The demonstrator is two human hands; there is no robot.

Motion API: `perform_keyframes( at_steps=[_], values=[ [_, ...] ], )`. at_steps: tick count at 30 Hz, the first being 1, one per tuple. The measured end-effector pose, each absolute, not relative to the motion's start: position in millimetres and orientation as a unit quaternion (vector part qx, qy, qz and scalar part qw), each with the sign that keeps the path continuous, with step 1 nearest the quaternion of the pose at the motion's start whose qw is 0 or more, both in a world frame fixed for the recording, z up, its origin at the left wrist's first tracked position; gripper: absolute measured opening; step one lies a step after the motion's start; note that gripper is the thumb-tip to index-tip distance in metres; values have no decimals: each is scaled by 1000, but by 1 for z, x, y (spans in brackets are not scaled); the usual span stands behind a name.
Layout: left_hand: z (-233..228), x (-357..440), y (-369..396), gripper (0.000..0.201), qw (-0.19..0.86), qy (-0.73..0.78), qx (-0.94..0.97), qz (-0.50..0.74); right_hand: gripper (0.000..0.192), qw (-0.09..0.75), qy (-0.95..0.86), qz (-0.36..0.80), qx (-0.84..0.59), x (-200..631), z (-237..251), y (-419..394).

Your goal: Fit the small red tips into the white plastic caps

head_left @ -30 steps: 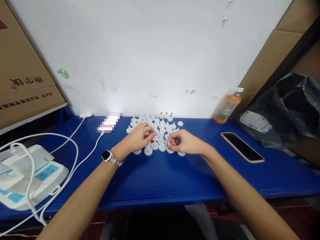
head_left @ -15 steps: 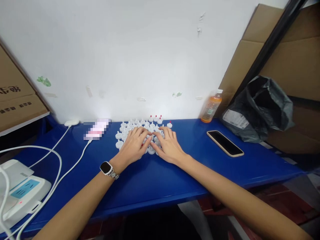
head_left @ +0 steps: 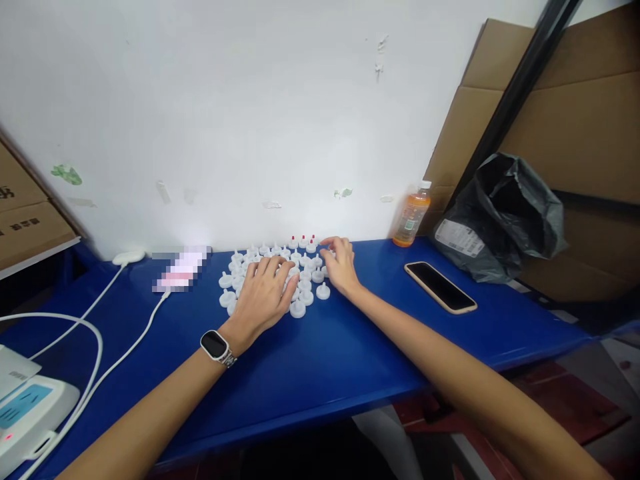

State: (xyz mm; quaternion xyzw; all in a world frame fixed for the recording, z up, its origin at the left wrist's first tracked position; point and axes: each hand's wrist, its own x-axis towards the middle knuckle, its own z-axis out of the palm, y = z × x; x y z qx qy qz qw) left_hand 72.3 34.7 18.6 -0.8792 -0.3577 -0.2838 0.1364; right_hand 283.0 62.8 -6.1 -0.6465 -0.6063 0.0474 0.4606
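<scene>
Many white nozzle caps (head_left: 297,308) with pointed spouts stand in a cluster on the blue table (head_left: 320,360). My left hand (head_left: 265,290), with a watch (head_left: 215,345) on its wrist, lies over the cluster, fingers bent and spread, thumb apart; what is under its palm is hidden. To the right, my right hand (head_left: 341,265) curls its thumb and fingers about a white nozzle cap, mostly covered by the fingers. Several caps with red tips (head_left: 303,241) stand at the back by the wall, left of my right fingertips. A single white cap (head_left: 323,291) stands below my right hand.
A phone (head_left: 440,287) lies on the right, with an orange drink bottle (head_left: 412,215) and a dark plastic bag (head_left: 500,220) behind it. On the left are a power strip (head_left: 45,407), white cables (head_left: 135,353) and a blurred pinkish item (head_left: 183,270). Cardboard (head_left: 585,127) stands at right.
My hands have separated: the right moved back and right from the left thumb to the cluster's far right side. The left stays over the caps. The view has shifted slightly.
</scene>
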Motion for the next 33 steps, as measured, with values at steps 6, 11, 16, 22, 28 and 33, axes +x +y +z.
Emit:
perform_keyframes(
  at_steps=[6, 11, 16, 22, 28, 33],
  values=[
    [35, 93, 47, 32, 146, -347, -888, -263, 26, 383, -517, 70, -762, 311, -20, 103],
    [40, 94, 56, 28, 105, -359, -881, -289, 23, 420, -567, 43, -708, 302, -15, 95],
    [38, 71, 57, 23, 62, -378, -864, -327, 34, 459, -631, -18, -626, 296, -2, 77],
    [29, 76, 58, 24, 18, -361, -879, -310, 25, 394, -574, 56, -716, 315, -17, 75],
    [30, 91, 57, 25, 8, -342, -891, -300, 19, 401, -597, 68, -692, 310, -24, 84],
    [24, 85, 56, 26, -20, -354, -885, -303, 22, 399, -589, 100, -696, 308, -25, 91]
  ],
)
